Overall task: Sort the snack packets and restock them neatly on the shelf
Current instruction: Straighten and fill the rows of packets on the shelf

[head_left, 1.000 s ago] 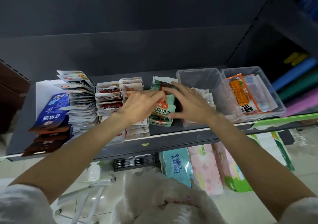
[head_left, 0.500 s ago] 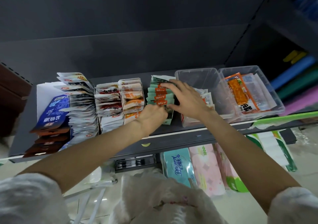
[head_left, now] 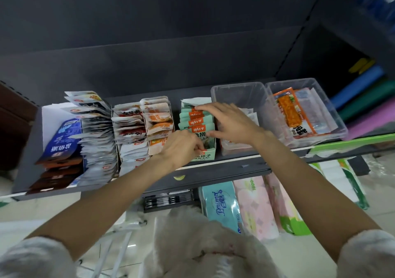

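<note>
green packets (head_left: 196, 122) upright in open-front carton (head_left: 203, 155) at shelf (head_left: 213, 166) lip | left hand (head_left: 181, 148) pinches front packet | right hand (head_left: 229, 122) flat-fingered on row | clear plastic bin (head_left: 237, 93) beside, back half bare

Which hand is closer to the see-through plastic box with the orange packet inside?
Right. The right hand lies on the green packets, two boxes from the clear plastic box; the left hand is farther left.

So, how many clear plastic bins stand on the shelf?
2, side by side at the shelf's right end: one clear bin beside the right hand, the other bin right of it, holding orange packets.
</note>
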